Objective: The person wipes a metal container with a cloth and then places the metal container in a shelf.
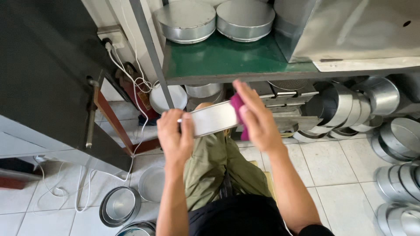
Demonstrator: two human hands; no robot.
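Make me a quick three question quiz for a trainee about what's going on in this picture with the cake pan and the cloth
1. True or false: the left hand grips the round metal pan by its rim.
2. What does the right hand press against the pan? A) sponge B) magenta cloth C) brush
3. What colour is the shelf where two upturned round pans sit?

Key: 1 true; 2 B; 3 green.
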